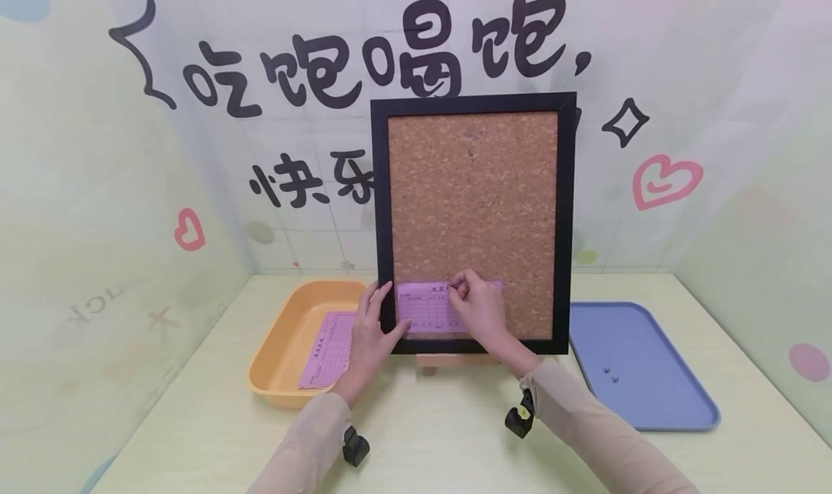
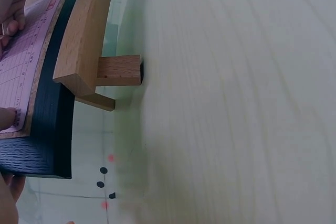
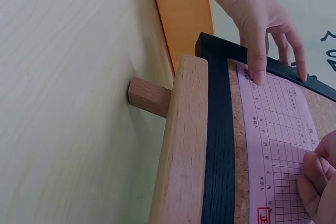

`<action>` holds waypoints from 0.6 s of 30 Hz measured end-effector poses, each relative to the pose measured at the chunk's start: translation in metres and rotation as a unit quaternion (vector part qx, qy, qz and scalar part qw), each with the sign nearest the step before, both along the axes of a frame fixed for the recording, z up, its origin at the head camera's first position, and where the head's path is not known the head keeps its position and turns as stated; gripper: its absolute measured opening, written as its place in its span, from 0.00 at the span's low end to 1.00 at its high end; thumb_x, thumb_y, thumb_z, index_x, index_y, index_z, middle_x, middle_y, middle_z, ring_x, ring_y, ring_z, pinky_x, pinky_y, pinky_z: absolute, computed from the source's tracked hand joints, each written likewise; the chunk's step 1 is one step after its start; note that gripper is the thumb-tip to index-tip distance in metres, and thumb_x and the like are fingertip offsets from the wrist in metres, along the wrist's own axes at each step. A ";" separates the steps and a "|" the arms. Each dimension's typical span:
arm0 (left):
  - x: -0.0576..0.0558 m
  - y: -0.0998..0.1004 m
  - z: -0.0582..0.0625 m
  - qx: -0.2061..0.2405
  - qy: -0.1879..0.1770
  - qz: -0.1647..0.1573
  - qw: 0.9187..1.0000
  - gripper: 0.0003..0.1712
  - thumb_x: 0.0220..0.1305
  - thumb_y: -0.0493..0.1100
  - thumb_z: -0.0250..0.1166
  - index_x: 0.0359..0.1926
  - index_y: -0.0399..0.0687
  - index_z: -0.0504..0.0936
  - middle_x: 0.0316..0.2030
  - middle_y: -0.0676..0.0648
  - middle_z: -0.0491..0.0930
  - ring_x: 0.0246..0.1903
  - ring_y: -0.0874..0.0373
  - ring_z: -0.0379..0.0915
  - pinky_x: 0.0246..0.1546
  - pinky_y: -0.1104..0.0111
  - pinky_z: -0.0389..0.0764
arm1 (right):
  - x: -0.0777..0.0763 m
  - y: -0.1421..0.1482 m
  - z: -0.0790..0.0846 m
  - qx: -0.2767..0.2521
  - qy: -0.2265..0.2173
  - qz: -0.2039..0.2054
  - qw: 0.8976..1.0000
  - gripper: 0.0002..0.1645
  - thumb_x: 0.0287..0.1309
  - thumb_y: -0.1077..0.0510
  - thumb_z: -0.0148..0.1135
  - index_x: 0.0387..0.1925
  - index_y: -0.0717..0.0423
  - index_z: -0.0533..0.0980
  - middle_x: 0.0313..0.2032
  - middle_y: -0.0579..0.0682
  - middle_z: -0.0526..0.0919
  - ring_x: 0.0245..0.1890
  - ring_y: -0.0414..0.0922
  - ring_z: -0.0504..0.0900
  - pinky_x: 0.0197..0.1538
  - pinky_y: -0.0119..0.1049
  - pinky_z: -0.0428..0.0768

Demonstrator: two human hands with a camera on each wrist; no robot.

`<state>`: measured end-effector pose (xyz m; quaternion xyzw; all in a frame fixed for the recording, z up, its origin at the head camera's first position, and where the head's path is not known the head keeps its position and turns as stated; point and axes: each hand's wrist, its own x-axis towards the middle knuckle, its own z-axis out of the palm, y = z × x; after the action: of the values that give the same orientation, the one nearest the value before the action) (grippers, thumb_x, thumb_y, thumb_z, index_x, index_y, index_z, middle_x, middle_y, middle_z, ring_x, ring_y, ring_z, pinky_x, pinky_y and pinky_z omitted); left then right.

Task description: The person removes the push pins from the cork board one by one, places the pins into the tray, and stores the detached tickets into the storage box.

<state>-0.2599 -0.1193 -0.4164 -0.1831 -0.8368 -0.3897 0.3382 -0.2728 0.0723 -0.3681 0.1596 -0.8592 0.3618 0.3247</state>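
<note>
A cork board (image 1: 474, 205) in a black frame stands upright on a wooden easel (image 3: 181, 145). A purple printed form (image 1: 422, 310) lies flat against the cork at its lower left. My left hand (image 1: 373, 331) grips the frame's lower left edge, its thumb pressing the form's corner; the right wrist view shows this thumb (image 3: 257, 59) on the paper. At the form's upper edge, my right hand (image 1: 481, 310) pinches what looks like a small push pin (image 1: 448, 283), mostly hidden by the fingertips.
On the left stands an orange tray (image 1: 276, 349) holding more purple forms (image 1: 328, 349). A blue tray (image 1: 656, 364) with two small push pins (image 1: 611, 375) lies to the right. Behind the board hangs a printed backdrop (image 1: 312, 126).
</note>
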 end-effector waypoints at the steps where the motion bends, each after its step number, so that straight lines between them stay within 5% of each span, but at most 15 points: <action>1: 0.000 0.000 0.000 -0.001 0.001 0.000 1.000 0.41 0.44 0.35 0.72 0.61 0.45 0.65 0.61 0.38 0.61 0.57 0.43 0.63 0.53 0.55 0.70 | 0.000 0.000 0.000 0.003 -0.003 0.001 1.000 0.02 0.47 0.65 0.62 0.25 0.60 0.75 0.15 0.45 0.73 0.13 0.35 0.66 0.17 0.27 0.64; 18: -0.002 -0.001 -0.003 -0.002 0.008 -0.001 1.000 0.41 0.44 0.35 0.72 0.61 0.46 0.65 0.61 0.38 0.61 0.57 0.43 0.63 0.54 0.55 0.69 | 0.002 0.004 0.010 0.033 -0.074 0.033 0.996 0.02 0.51 0.65 0.60 0.29 0.60 0.77 0.18 0.45 0.74 0.15 0.36 0.67 0.19 0.26 0.66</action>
<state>-0.2623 -0.1205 -0.4190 -0.1879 -0.8346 -0.3869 0.3443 -0.2704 0.0767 -0.3580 0.1713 -0.8866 0.3546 0.2427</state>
